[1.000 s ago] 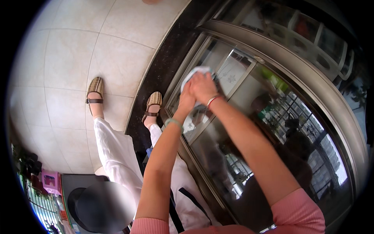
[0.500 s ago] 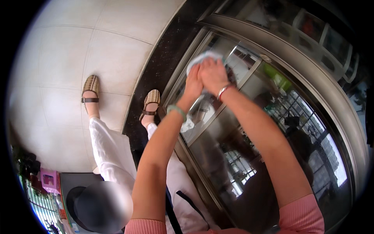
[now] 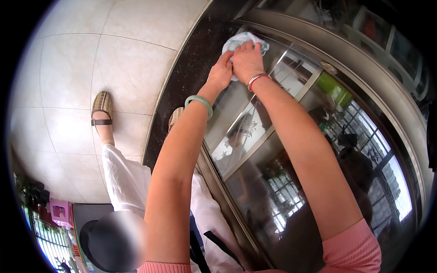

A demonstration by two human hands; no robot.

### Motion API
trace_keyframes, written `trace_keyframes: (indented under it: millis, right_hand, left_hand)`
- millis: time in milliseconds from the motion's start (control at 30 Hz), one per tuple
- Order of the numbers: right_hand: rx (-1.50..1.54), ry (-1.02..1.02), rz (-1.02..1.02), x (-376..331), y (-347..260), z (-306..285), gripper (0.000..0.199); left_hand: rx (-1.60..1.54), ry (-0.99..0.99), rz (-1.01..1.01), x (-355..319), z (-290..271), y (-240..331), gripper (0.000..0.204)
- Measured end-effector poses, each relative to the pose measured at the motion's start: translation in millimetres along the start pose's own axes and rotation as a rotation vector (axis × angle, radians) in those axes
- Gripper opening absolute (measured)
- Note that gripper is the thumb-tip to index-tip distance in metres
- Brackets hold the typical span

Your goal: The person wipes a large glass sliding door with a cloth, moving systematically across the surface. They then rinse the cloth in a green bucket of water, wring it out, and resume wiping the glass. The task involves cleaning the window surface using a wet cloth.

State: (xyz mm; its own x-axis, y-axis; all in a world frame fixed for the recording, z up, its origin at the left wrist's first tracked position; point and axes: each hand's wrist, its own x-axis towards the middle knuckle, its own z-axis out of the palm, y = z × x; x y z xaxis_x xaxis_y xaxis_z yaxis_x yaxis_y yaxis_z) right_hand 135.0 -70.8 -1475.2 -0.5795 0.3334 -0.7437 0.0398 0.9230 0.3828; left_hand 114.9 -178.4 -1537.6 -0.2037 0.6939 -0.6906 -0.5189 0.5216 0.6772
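Observation:
A white cloth with green markings lies bunched against the upper end of the metal-framed glass door. My right hand presses on it, fingers bent over the fabric; a silver bangle and a red band circle that wrist. Close against it, my left hand has its fingertips at the cloth's lower left edge, and a pale green bangle sits on that wrist. Both arms are stretched out over the glass. The cloth's underside and part of the fingertips are hidden.
A dark stone sill runs between the door and the pale tiled floor. One woven shoe stands on the tiles; the other is partly behind my left arm. A pink plastic stool is at the lower left. Reflections cover the glass.
Both hands and the cloth have moved up the glass toward the frame's upper corner. The view has shifted slightly, and my left arm now covers more of the second shoe.

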Motion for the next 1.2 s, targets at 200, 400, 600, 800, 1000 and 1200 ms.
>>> trace_keyframes:
  millis: [200,400,600,800,1000,1200]
  right_hand:
    - [0.007,-0.058,-0.128,-65,-91,9,0.032]
    - [0.322,-0.278,-0.400,-139,-171,25,0.033]
    - [0.177,-0.128,-0.348,-100,-109,23,0.023]
    - [-0.013,0.204,-0.064,-21,3,-3,0.024]
    - [-0.026,0.111,0.069,10,18,8,0.034]
    - [-0.029,0.085,0.045,3,-3,6,0.033]
  left_hand:
    - [0.061,0.093,-0.088,-101,-5,-78,0.046]
    - [0.038,0.043,-0.380,-214,-6,-152,0.049]
    - [-0.226,0.054,-0.282,-148,13,-110,0.051]
    - [0.038,0.232,0.224,-13,22,-19,0.045]
    - [-0.101,0.173,0.105,-33,14,-7,0.050]
    - [-0.180,0.238,-0.015,-100,-10,-44,0.055]
